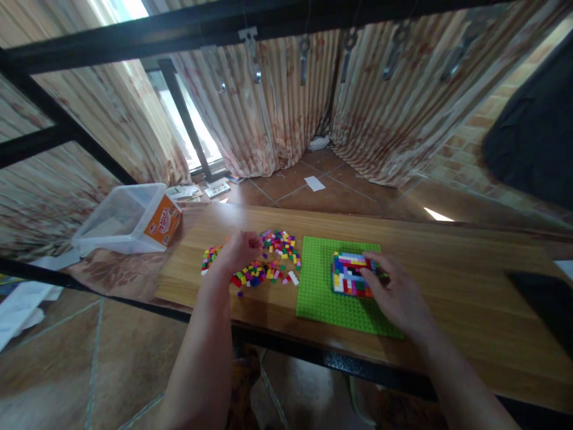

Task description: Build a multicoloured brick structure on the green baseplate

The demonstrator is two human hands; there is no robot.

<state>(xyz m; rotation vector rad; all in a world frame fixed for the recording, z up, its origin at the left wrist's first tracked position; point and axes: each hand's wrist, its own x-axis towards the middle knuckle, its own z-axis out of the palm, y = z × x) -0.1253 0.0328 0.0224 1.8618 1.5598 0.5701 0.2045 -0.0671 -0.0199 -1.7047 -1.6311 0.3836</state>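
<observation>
Loose toy building bricks [257,272] of many colours lie in a scattered pile on the wooden table. Above the pile is my left hand [242,248], its fingers curled together; whatever is between them is too small to make out. To the right, a green studded baseplate [316,298] lies flat. On it stands a low, roughly rectangular structure of multicoloured bricks [351,275], with dark gaps in its top. My right hand [394,289] grips this structure at its right side, thumb over the top and fingers at the far right corner, covering part of it.
A clear plastic box [129,218] with an orange label stands beyond the table's left end. A dark flat object [541,298] lies at the right end. Black metal bars [268,24] with hanging hooks cross above. Papers [314,183] lie on the tiled floor behind.
</observation>
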